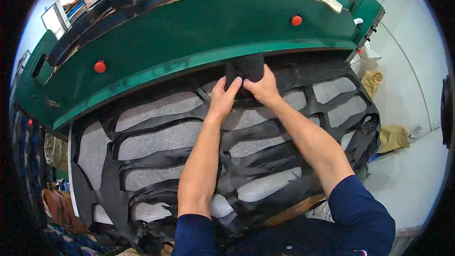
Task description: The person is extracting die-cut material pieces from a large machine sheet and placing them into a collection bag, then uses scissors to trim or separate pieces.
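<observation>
Both hands are working at the far edge of the surface (pixel 156 140), where the grey felt top is meeting the overhanging green machine head (pixel 189 38). The left hand (pixel 222 96) is closing its fingers on a small dark fabric piece (pixel 246 68), pinching its lower left part – the thumb is sitting in front and the fingertips are curling up onto the cloth. The right hand (pixel 263 87) is gripping the same piece from the right, its fingers wrapped over the lower edge. The piece is standing up just under the green lip, about midway along that far edge, touching both hands.

Under the forearms a large black cut-out sheet (pixel 142 159) is lying spread over the grey felt, its long openings showing the felt through them and its strips reaching from the far edge down to the near edge, where they are bunching up. Two red round buttons (pixel 100 66) are sitting on the green front – one toward the left end, one toward the right. Dark blue sleeves (pixel 360 213) are covering both upper arms near the bottom of the view.
</observation>
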The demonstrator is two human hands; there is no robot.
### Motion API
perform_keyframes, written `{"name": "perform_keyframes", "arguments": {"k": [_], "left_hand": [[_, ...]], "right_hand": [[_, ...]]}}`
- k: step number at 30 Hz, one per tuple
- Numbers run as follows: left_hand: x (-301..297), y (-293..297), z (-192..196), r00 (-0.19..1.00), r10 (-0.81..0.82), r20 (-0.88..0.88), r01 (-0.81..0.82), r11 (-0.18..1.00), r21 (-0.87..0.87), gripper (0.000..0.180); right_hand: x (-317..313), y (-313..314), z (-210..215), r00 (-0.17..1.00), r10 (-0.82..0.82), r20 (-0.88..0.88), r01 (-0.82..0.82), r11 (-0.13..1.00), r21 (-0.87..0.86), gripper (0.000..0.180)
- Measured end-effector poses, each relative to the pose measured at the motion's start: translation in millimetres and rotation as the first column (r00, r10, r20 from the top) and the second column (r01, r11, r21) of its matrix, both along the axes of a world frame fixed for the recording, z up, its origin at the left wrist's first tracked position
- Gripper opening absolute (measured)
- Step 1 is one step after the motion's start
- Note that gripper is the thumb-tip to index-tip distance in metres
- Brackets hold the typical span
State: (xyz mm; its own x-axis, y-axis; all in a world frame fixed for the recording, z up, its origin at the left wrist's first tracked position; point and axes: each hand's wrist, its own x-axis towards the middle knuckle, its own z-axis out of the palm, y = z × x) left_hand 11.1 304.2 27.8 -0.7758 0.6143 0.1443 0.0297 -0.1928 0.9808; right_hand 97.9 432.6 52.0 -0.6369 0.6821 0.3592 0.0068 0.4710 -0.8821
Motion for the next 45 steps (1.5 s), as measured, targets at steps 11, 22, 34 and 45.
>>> {"name": "perform_keyframes", "arguments": {"k": [11, 22, 34, 45], "left_hand": [[3.8, -7.1, 27.5, 0.962, -0.149, 0.231, 0.104, 0.975, 0.198, 0.048], [2.4, 1.9, -20.2, 0.954, 0.133, -0.267, -0.147, 0.989, -0.034, 0.031], [-59.6, 7.4, -62.7, 0.863, 0.100, -0.495, -0.151, 0.986, -0.064, 0.028], [-57.1, -3.8, -49.1, 0.840, -0.014, -0.542, -0.105, 0.977, -0.187, 0.034]], "right_hand": [[-1.1, -14.3, -10.6, 0.973, -0.008, 0.229, -0.051, 0.966, 0.253, 0.066], [181.8, 104.5, 131.8, 0.866, -0.338, -0.369, 0.215, 0.917, -0.336, 0.026], [555.9, 2.5, 234.8, 0.527, -0.728, -0.439, 0.751, 0.641, -0.161, 0.031], [841.8, -52.2, -7.6, -0.261, -0.962, 0.077, 0.915, -0.272, -0.299, 0.050]]}}
